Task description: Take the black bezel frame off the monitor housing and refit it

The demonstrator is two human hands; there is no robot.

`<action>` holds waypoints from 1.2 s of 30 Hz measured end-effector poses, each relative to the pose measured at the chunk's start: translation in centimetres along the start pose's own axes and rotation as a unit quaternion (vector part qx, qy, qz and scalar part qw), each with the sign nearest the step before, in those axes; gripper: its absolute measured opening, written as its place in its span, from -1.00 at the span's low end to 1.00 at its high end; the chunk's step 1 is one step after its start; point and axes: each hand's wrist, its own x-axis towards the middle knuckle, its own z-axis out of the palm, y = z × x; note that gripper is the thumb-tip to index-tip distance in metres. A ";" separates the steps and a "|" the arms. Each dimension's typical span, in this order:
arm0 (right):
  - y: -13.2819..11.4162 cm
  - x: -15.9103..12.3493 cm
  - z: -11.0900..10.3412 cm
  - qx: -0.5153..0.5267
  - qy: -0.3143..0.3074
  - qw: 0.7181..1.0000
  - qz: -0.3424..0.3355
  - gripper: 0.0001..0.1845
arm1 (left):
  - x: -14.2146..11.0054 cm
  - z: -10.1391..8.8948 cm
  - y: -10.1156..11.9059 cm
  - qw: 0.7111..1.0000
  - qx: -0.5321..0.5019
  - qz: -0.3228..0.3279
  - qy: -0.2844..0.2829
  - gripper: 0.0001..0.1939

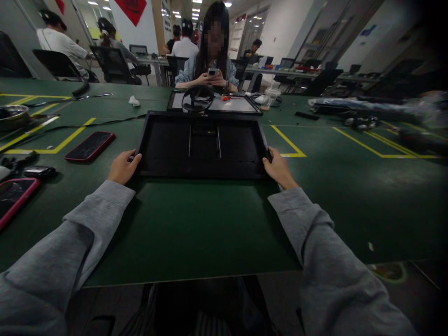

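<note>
A wide, shallow black tray-like frame (168,144) with raised edges stands before me over the green table. Two thin metal rails run across the middle of its inner face. My left hand (124,167) grips its left edge, the thumb lying on the near side. On the opposite edge, my right hand (278,168) is closed in the same way. The fingers behind both edges are partly hidden. Left of my left hand lies a dark phone (90,146) with a red rim.
Yellow tape lines mark the green table (196,233). Another phone (16,198) in a pink case lies at the left. Across the table, a person (210,60) holds a phone behind a flat panel (238,105) and a black ring (198,99). Plastic-wrapped items (364,106) lie far right.
</note>
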 end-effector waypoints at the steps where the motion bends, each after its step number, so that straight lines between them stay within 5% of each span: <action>1: 0.1 0.0 0.0 0.007 -0.002 1.000 0.001 -0.23 | 0.0 0.0 0.0 1.000 0.005 -0.001 -0.003 -0.40; 36: -0.5 -0.7 0.1 -0.045 0.004 0.998 -0.035 -0.28 | 0.0 0.0 -0.7 0.999 -0.002 0.032 -0.019 -0.38</action>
